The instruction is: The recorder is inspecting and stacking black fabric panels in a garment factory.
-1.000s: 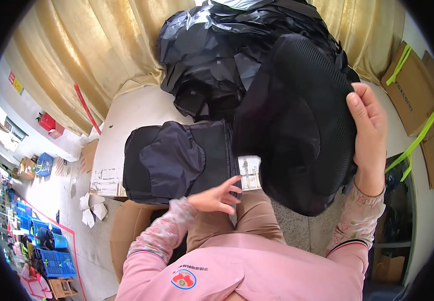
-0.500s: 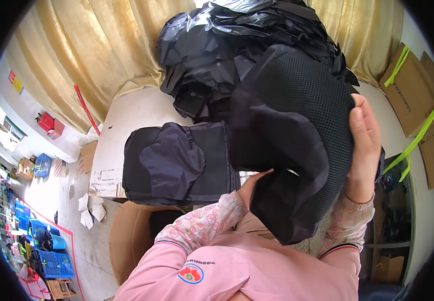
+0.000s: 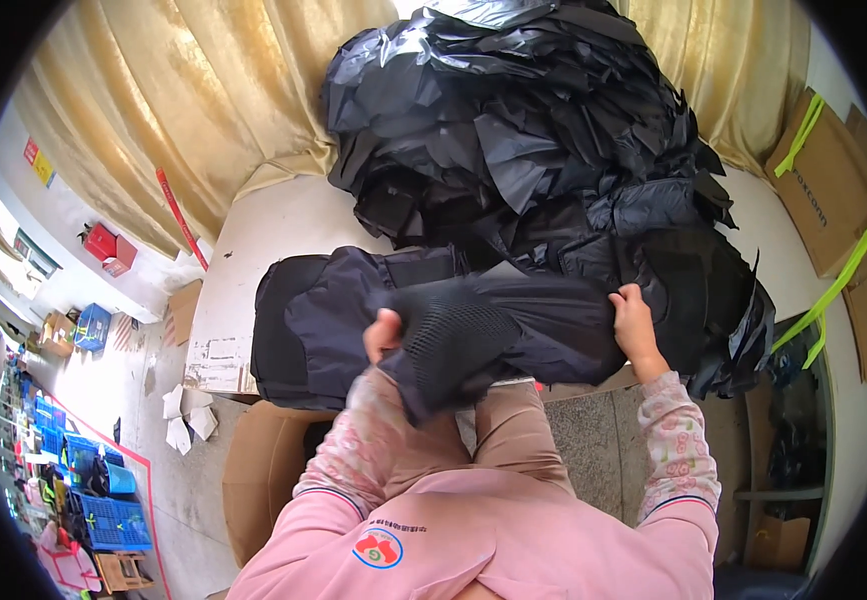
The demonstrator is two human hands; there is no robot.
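Note:
Stretched sideways over the table's near edge is a black cloth piece with a mesh panel [image 3: 458,330], somewhat smeared by motion. My left hand [image 3: 383,336] is closed on its left end, beside the mesh. At the opposite end, my right hand [image 3: 636,325] pinches the smooth cloth. A stack of flat black cloth pieces [image 3: 281,315] lies on the table to the left, partly hidden behind my left hand and the held piece. Behind my right hand, more black cloth [image 3: 688,280] lies at the front of a large heap.
A tall heap of crumpled black sheets [image 3: 513,120] covers the back of the white table [image 3: 228,310], against gold curtains [image 3: 213,90]. Flattened cardboard [image 3: 803,190] with lime-green strips leans at right. An open cardboard box [image 3: 263,470] stands below the table at left. Blue crates [image 3: 108,520] stand farther left.
The mesh piece has come down from upright at the right and now stretches level between my hands. My left hand has moved left and up, my right hand left and lower.

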